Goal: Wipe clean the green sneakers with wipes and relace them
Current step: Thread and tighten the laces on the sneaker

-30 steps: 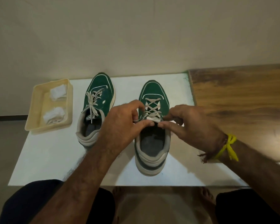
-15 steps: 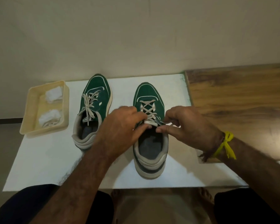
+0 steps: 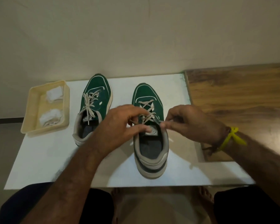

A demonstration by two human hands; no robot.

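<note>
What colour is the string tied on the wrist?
Bright yellow. The string sits on the right wrist, clearest in the head view.

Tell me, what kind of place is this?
Probably a room in a home: a plain wall, a low white table beside a wooden surface, and bare feet on the floor.

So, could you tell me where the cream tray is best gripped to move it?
Probably by the cream tray long rims, pinched from above: its walls stand upright, the wipes lie low inside, and the sneaker beside its right wall leaves some room.
</note>
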